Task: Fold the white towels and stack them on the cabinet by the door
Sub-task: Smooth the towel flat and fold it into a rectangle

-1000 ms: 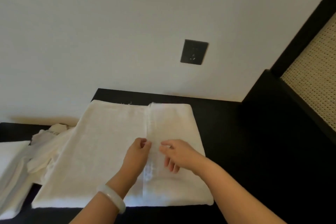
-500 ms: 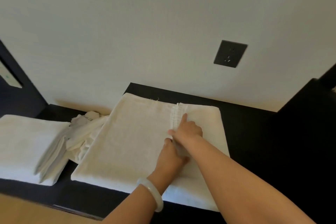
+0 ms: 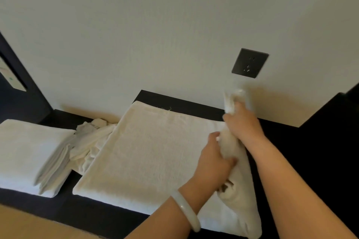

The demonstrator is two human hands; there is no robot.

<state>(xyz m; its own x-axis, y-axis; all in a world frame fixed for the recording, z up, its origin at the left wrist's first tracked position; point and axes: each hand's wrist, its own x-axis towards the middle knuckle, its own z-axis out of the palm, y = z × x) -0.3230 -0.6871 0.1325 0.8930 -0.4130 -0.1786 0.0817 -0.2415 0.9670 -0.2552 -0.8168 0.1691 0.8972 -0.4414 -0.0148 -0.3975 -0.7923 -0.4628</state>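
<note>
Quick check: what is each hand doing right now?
Left hand: grips the lifted right edge of the white towel.
Right hand: grips the same edge, nearer the wall.

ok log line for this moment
step: folding towel | left grip: holds raised flap | right grip: holds flap's far end | folded stack: left on cabinet
</note>
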